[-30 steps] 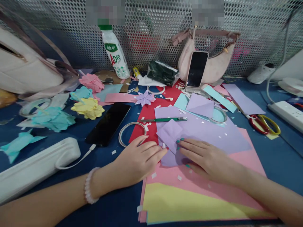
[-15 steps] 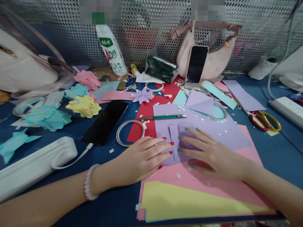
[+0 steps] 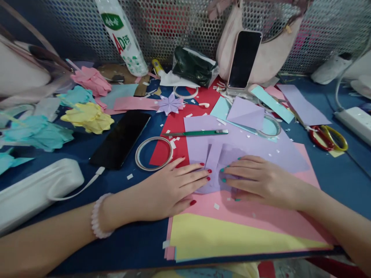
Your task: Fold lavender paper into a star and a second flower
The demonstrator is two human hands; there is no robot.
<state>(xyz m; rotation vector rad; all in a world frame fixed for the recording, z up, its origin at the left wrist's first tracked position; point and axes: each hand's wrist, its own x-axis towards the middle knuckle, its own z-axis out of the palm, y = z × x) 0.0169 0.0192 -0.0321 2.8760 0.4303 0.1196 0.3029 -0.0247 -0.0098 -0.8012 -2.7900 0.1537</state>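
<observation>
L hand (image 3: 172,188) & R hand (image 3: 256,179) palm-down on folded purple paper (image 3: 213,160).

Soft, rather dim light lays a faint shadow under the right hand (image 3: 259,179). Farther out beyond the left hand (image 3: 165,189), things blur, and wide-angle distortion stretches the edges.

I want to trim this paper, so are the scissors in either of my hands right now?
No, the scissors lie on the table at the far right, while both hands rest on purple paper.
</observation>
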